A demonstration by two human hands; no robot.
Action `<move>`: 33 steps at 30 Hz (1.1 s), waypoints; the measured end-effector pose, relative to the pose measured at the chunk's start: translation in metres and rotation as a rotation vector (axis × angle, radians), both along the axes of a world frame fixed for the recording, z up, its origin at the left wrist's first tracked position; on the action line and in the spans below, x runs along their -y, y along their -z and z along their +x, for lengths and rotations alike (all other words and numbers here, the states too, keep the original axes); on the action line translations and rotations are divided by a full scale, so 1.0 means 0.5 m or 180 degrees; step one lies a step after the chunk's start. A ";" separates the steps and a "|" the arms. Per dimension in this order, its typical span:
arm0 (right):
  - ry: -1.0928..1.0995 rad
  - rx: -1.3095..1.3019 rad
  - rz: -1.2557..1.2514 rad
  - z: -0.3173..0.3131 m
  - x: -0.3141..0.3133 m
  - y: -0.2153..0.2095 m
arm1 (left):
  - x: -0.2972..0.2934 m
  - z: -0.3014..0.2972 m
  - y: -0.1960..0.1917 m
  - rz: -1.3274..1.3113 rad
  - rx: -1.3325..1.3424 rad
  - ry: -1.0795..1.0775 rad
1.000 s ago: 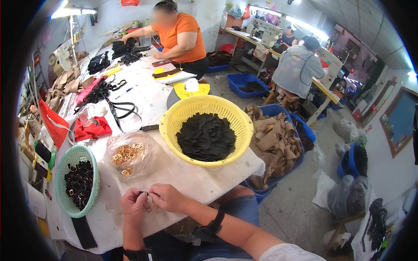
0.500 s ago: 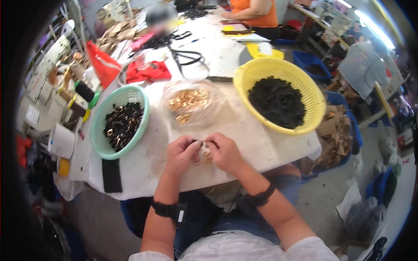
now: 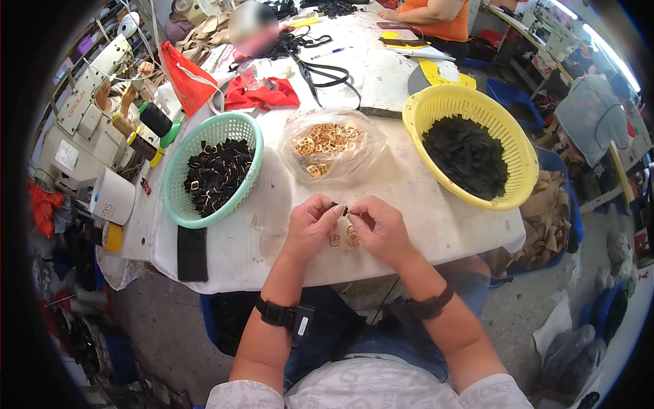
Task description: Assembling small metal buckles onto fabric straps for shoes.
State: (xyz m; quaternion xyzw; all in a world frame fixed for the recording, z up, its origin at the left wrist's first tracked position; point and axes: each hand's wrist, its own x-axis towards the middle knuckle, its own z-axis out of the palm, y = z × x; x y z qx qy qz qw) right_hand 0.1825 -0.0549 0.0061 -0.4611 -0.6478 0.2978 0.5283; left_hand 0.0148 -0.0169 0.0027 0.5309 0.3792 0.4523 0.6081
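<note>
My left hand and my right hand meet over the near edge of the white table, fingertips pinched together. A small black fabric strap piece sits between them; the fingers cover most of it, and whether a buckle is on it is hard to see. Just below the fingers lie a few loose gold buckles. Beyond my hands an opened clear plastic bag holds a heap of gold buckles. A mint green basket to the left contains black strap pieces with gold buckles on them.
At the right stands a yellow basket full of black strips. A black flat rectangle lies by the left front edge. Thread spools and a sewing machine are far left; a person in orange sits across the table.
The whole view has shifted, so the table and baskets appear farther right. My hands stay together over the table edge, and the black strap piece between the fingertips shows more clearly.
</note>
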 end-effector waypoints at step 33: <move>0.0031 0.0359 0.0797 -0.010 -0.009 0.003 | -0.004 -0.003 0.001 -0.0057 0.0118 0.0194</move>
